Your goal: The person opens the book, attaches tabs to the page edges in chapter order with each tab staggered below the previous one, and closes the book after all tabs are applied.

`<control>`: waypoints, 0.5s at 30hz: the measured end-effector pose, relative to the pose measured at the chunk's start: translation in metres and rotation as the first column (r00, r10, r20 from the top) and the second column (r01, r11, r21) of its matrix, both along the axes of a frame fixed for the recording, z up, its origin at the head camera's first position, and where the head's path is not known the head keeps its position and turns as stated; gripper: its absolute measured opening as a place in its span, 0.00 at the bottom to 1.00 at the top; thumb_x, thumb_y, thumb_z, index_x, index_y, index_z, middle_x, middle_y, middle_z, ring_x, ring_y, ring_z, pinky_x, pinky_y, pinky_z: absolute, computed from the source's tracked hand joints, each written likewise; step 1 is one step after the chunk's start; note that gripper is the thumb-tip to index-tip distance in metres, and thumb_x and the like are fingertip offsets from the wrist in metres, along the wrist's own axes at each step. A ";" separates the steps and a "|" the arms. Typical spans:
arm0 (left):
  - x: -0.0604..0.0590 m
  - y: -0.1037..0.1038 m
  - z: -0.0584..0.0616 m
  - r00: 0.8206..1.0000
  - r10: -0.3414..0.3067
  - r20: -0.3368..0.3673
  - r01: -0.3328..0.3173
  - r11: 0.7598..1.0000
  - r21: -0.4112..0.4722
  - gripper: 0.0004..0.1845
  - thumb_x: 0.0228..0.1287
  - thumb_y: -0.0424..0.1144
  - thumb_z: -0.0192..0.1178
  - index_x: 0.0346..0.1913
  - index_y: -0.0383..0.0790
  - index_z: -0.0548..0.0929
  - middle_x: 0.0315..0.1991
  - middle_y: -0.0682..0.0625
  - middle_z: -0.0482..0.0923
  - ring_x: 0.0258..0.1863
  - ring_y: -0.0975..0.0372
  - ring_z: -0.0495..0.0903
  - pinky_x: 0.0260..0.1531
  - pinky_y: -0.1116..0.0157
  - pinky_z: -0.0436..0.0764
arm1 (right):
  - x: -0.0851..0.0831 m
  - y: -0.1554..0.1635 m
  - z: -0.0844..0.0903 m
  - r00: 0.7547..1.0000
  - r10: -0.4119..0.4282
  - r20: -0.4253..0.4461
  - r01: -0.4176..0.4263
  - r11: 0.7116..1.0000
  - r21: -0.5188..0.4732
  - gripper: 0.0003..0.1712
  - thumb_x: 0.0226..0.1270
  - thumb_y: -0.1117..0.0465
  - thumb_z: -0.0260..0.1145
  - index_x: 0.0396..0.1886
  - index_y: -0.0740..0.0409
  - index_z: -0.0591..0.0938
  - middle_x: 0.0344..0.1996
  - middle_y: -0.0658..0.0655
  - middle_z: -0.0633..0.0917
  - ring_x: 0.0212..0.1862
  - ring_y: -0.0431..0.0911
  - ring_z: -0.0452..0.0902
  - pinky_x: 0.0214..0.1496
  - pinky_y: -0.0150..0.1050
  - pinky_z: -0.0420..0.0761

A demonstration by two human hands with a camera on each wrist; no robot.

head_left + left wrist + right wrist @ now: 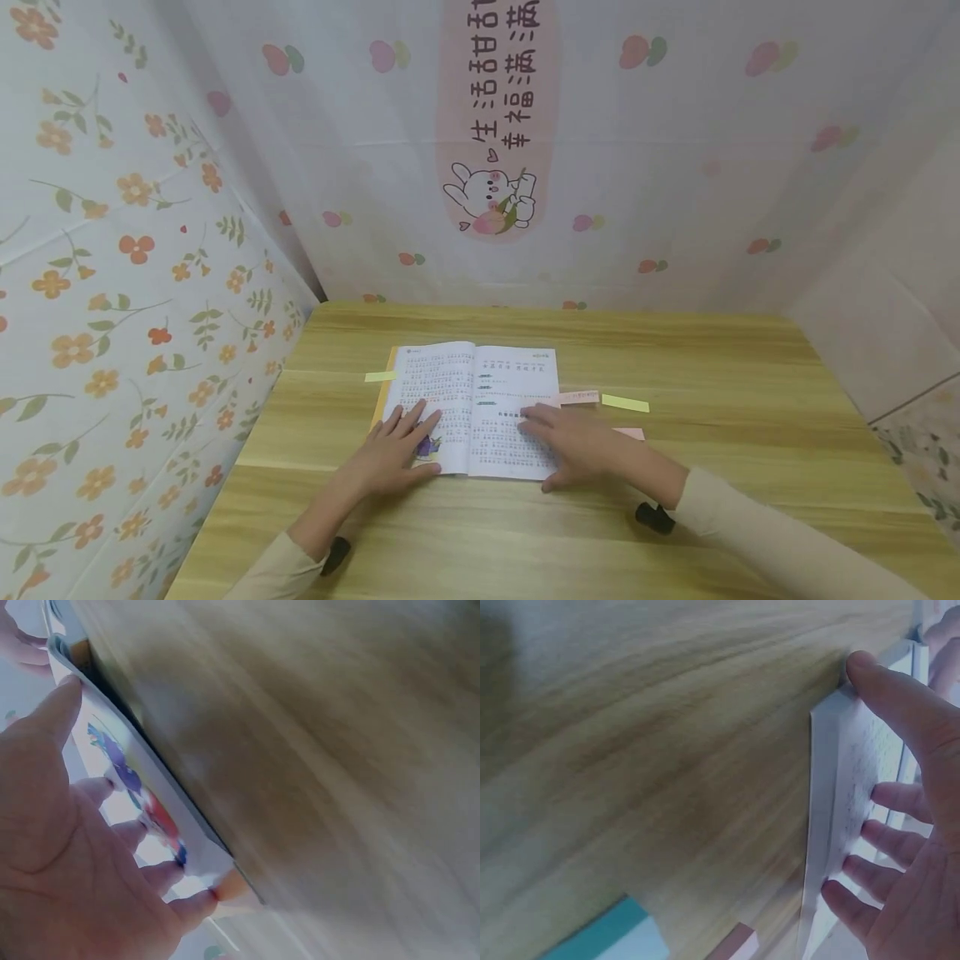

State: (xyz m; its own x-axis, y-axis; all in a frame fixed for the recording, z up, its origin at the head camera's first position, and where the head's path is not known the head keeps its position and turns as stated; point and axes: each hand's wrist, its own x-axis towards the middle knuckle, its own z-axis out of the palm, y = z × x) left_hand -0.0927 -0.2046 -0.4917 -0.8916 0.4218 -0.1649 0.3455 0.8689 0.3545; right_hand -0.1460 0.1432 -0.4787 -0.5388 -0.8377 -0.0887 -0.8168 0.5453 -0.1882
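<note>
Open book (474, 408) lay flat near centre of wooden surface (720, 392), spine toward far wall. Left hand (393, 454) rested on lower left page, fingers straight and spread, palm down, nothing gripped. Right hand (573, 446) rested on lower right page, fingers extended flat, thumb at near edge of page; nothing pinched. Judged step: pressing both pages flat. Best done with even pressure from both palms, working outward from spine, thumbs kept clear of page edges to avoid creases.

4 paper strips noted around book: yellow strip (380, 376) touching left edge; pink strip (576, 397), yellow-green strip (625, 403) and pink note (630, 433) to right. Surface enclosed on 3 sides: orange-flower cloth (112, 317) at left, fruit-print backdrop with rabbit banner (495, 125) behind.
</note>
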 end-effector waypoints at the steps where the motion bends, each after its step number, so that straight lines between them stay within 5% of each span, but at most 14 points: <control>1: 0.000 -0.001 -0.001 1.000 0.001 -0.007 -0.001 1.000 -0.003 0.43 0.70 0.62 0.59 0.80 0.46 0.59 0.80 0.41 0.48 0.75 0.34 0.46 0.68 0.34 0.51 | 0.001 0.001 0.000 1.000 0.003 -0.002 -0.003 1.000 -0.001 0.56 0.52 0.36 0.79 0.74 0.60 0.70 0.74 0.62 0.66 0.72 0.59 0.63 0.70 0.54 0.66; 15: 0.004 -0.010 -0.002 1.000 0.002 -0.028 -0.002 1.000 0.004 0.43 0.70 0.61 0.59 0.80 0.43 0.60 0.80 0.38 0.49 0.75 0.33 0.46 0.68 0.35 0.53 | 0.004 0.010 0.003 0.999 0.006 0.051 -0.004 0.999 -0.038 0.50 0.55 0.38 0.78 0.71 0.60 0.73 0.74 0.62 0.67 0.73 0.58 0.62 0.71 0.53 0.64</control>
State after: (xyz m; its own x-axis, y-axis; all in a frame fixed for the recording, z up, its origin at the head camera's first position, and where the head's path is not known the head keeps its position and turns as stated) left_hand -0.0891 -0.2150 -0.4935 -0.8967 0.4206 -0.1378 0.3537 0.8682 0.3482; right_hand -0.1422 0.1531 -0.4760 -0.5301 -0.8437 -0.0845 -0.8083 0.5330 -0.2501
